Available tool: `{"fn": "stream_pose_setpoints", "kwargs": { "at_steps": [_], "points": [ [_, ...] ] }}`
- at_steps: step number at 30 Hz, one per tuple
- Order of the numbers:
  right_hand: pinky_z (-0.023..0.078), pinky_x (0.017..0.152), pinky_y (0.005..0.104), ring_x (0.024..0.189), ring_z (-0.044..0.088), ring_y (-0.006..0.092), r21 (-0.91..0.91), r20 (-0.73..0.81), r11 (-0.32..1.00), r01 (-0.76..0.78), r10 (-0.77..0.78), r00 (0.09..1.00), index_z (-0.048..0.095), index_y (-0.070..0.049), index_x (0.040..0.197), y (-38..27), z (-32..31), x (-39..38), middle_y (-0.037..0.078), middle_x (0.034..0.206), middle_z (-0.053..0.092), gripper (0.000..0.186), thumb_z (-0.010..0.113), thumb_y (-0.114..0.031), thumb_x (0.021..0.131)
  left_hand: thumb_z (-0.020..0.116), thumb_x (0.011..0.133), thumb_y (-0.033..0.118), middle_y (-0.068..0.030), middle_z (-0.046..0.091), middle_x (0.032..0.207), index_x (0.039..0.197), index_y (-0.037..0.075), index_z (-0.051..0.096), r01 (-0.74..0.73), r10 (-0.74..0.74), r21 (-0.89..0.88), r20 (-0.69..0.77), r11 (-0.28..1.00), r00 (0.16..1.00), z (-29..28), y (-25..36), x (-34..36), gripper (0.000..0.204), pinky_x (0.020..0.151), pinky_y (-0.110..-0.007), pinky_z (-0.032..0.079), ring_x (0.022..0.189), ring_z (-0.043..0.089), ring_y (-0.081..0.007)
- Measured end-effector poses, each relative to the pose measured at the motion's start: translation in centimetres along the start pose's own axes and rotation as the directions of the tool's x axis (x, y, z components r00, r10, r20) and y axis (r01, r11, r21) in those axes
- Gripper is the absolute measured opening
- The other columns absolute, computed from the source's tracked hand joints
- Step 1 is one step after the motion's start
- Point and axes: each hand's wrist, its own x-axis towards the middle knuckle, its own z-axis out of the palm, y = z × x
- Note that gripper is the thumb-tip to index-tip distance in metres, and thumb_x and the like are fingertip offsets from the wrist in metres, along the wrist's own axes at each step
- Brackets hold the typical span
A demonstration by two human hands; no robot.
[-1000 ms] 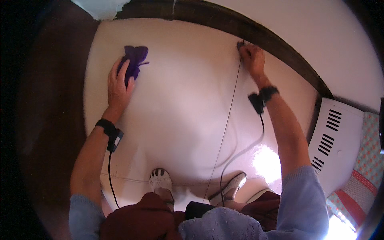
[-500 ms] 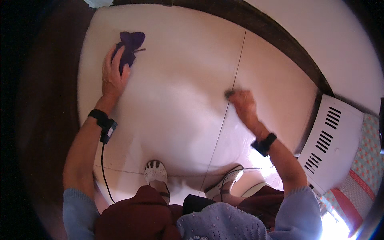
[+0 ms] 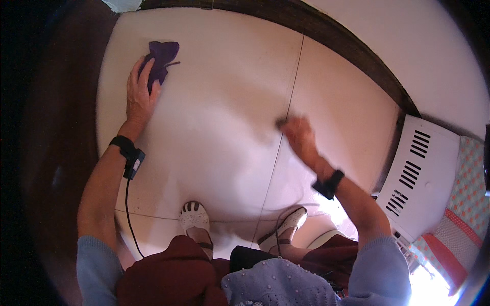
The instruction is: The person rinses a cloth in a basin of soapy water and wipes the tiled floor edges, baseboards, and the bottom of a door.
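A crumpled purple cloth point(image 3: 159, 64) lies on the pale tiled floor, with a thin strip sticking out from its right side. My left hand point(image 3: 141, 92) is curled over its near edge, thumb and fingers around the fabric. Farther right, my right hand point(image 3: 301, 133) is closed, its fingers smeared by motion. A small dark object point(image 3: 280, 123) pokes out at the fingertips, too blurred to name. It is at the dark joint line between two floor tiles.
My feet in white shoes point(image 3: 194, 217) stand at the near side. At right is a white slotted panel point(image 3: 416, 176) beside patterned fabric point(image 3: 467, 178). A dark skirting point(image 3: 352, 46) borders the far wall. A black cable point(image 3: 130, 214) hangs from my left wrist.
The whole view has shifted slightly, so the floor and hands appear farther left. My left hand stays on the cloth. My right hand is still at the joint line, blurred in both frames.
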Motion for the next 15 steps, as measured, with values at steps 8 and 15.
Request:
{"fn": "stream_pose_setpoints", "kwargs": {
  "at_steps": [8, 15],
  "points": [
    [0.044, 0.069, 0.0398, 0.078, 0.051, 0.0307, 0.168, -0.120, 0.981, -0.099, 0.120, 0.985, 0.061, -0.005, 0.077, 5.8, -1.8, 7.3, 0.011, 0.081, 0.058, 0.004, 0.062, -0.006, 0.073, 0.051, 0.080, 0.010, -0.0175, 0.034, 0.133, 0.130, 0.010, 0.039, 0.006, -0.006, -0.040, 0.019, 0.999, 1.000, 0.6, -0.4, -0.1, 0.051, 0.102, -0.043, 0.030, 0.120, 0.036, -0.0352],
    [0.046, 0.074, 0.0406, 0.087, 0.056, 0.0320, 0.033, -0.361, 0.927, -0.375, 0.360, 0.860, 0.066, -0.008, 0.081, 12.5, -2.0, 17.7, 0.012, 0.090, 0.063, 0.009, 0.060, -0.013, 0.077, 0.053, 0.079, 0.008, -0.0174, 0.035, 0.132, 0.131, 0.011, 0.037, 0.012, -0.011, -0.043, 0.012, 0.999, 1.000, 0.9, 0.5, 0.9, 0.055, 0.102, -0.043, 0.031, 0.120, 0.036, -0.0351]
  ]
}}
